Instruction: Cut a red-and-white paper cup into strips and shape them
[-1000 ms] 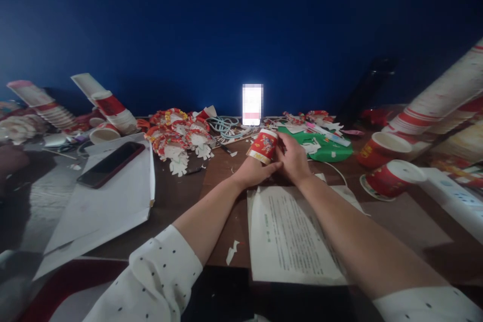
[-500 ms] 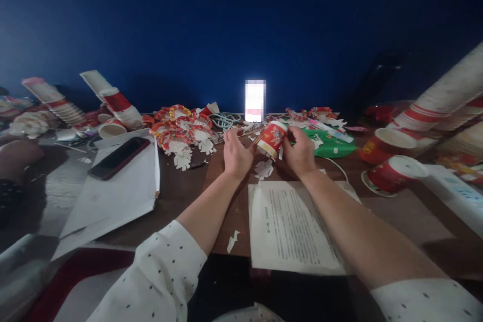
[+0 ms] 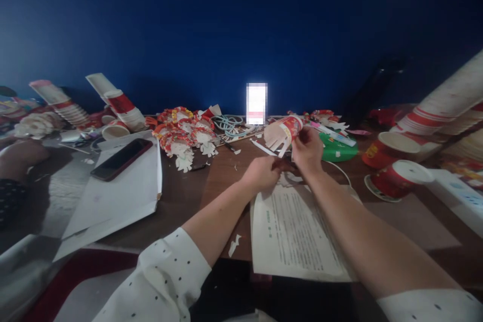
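My right hand (image 3: 309, 152) grips a red printed paper cup (image 3: 293, 126), tilted so its mouth faces left. The cup's wall is cut into strips, and their white inner side shows, splayed to the left and down. Just below the cup, my left hand (image 3: 261, 173) is closed, its fingertips close to my right fingers. Whatever the left fingers pinch is hidden in shadow. Under both hands lie white paper cut-offs (image 3: 289, 179) at the top of a printed sheet (image 3: 294, 231).
A lit phone (image 3: 256, 104) stands at the back. Left are a pile of red-and-white paper pieces (image 3: 183, 131), a dark phone (image 3: 121, 160) and another person's hand (image 3: 28, 153). Right are a green packet (image 3: 337, 148), a red cup (image 3: 396, 178) and tall cup stacks (image 3: 437, 100).
The cup has moved slightly right and turned, so its cut strips now face left. My left hand has moved right and down, from beside the cup to beneath it, its fingers now closed.
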Demonstrator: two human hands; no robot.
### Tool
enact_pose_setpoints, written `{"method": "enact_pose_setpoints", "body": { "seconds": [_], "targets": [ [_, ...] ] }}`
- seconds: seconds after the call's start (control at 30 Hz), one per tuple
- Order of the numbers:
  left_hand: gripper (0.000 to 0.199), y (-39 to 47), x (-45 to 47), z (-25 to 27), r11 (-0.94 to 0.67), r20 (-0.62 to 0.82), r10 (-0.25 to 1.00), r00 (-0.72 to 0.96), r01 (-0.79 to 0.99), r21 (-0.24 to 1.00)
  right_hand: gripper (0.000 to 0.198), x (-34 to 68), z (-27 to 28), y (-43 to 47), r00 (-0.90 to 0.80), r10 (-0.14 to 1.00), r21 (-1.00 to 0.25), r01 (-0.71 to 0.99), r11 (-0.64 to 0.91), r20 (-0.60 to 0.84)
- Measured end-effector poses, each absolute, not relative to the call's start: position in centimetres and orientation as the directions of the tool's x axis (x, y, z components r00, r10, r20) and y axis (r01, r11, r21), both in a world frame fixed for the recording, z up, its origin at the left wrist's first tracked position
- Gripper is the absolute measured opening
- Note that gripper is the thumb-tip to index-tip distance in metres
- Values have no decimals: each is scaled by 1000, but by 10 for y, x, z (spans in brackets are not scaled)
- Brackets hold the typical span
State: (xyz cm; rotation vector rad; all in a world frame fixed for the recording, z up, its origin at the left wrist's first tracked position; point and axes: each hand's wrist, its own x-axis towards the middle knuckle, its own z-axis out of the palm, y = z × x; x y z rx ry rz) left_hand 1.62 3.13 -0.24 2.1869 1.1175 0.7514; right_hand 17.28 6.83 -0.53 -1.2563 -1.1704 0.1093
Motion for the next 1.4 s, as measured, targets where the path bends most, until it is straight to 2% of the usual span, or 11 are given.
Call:
{"method": "enact_pose_setpoints", "body": {
  "seconds": [0.07,0.17,0.23,0.3,0.43,0.5,0.63,0.77,1.13,1.3,1.4],
  "targets": [
    [20,30,16,-2,-490,261,846,465,483,725,22,170,-6,66,446,659,-783,482,393,606],
    [16,32,8,2,-394,326,918,225,597,699,22,171,-9,67,444,679,-799,460,386,584],
    [14,34,1,5,-370,393,913,111,631,682,22,173,-11,68,457,689,-815,447,368,562],
    [27,36,-3,8,-436,523,851,50,621,651,21,173,-11,68,459,714,-830,454,324,529],
    [61,43,-4,12,-591,653,741,156,614,524,18,169,-11,64,377,774,-799,540,263,509],
    [66,47,-6,13,-615,654,723,223,640,461,19,165,-12,61,303,780,-752,586,302,548],
    [58,50,-15,19,-638,669,676,310,700,321,21,159,-15,57,162,753,-645,647,407,638],
    [55,42,-21,22,-651,677,637,368,727,217,23,156,-11,52,87,736,-566,701,433,671],
    [44,47,-24,20,-679,646,649,401,689,255,31,153,-5,43,-16,737,-401,832,385,675],
    [50,62,-36,17,-768,598,579,555,618,170,30,157,-7,46,-77,703,-386,791,475,707],
    [49,67,-40,14,-752,598,580,553,646,131,31,157,-6,47,-122,682,-384,749,540,721]
  ]
}}
